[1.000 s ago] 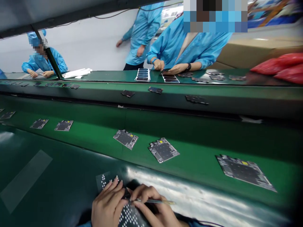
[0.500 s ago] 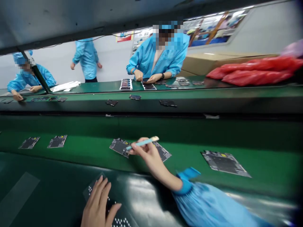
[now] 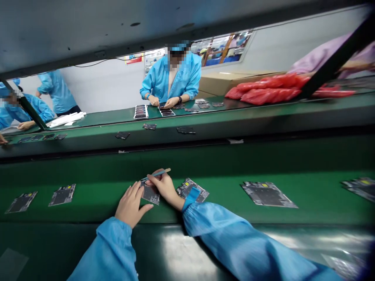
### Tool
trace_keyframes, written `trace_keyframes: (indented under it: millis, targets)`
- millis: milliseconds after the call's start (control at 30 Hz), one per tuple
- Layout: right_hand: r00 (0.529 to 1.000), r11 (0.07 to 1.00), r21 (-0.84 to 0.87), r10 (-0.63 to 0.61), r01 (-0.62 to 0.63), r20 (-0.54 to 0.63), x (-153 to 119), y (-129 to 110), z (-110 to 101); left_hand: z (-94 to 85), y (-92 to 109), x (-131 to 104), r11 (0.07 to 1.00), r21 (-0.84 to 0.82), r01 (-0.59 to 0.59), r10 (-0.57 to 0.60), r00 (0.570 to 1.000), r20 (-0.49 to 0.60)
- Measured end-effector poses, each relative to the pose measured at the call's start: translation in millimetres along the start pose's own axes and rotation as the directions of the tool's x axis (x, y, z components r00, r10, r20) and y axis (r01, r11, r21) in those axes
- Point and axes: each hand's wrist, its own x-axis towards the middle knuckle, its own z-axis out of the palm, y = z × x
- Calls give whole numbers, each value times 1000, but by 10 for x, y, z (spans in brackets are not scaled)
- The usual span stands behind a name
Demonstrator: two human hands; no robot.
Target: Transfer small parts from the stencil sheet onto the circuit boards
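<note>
My right hand (image 3: 165, 188) is closed around slim pale blue tweezers (image 3: 164, 172) with a cream end. Their tip points left over the far edge of a dark circuit board (image 3: 151, 195). This board lies on the green conveyor belt (image 3: 216, 212). At its left side my left hand (image 3: 131, 204) lies with fingers stretched and thumb apart, fingertips at the board's edge; whether they press on it I cannot tell. Just behind my right wrist is a second circuit board (image 3: 187, 186) with a yellow patch, partly covered by the blue cuff.
More boards sit on the belt: one to the right (image 3: 267, 194), one at the far right (image 3: 361, 188), two at left (image 3: 62, 194). Across a raised ledge, a co-worker (image 3: 172, 78) handles dark parts. Red bags (image 3: 263, 90) and a carton (image 3: 222, 82) stand behind. A shelf (image 3: 117, 31) overhangs.
My left hand has moved up from the dotted sheet on the near surface to the board's left side. The tweezers moved to the board's far edge. The view has shifted right.
</note>
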Motion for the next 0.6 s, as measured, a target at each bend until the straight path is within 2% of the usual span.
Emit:
trace_keyframes:
  millis: [200,333,433,500,600]
  targets:
    - [1000,1000,-6,-16,16,-24,-8,-26,-106,-20,78,96,999,-30,-41,40,999,-25]
    - [999,1000,2,-20,20,-44,-16,-20,-164,0,159,147,999,-45,-22,20,999,-39]
    - [994,998,39,-40,44,-102,-17,-46,-206,32,229,182,998,-64,-13,11,999,-42]
    - [986,993,87,-62,76,-155,-19,-125,-254,47,268,226,997,-81,-12,8,999,-41]
    - [977,979,169,-82,116,-198,-75,-373,-374,-5,290,300,993,-116,8,-13,999,-39]
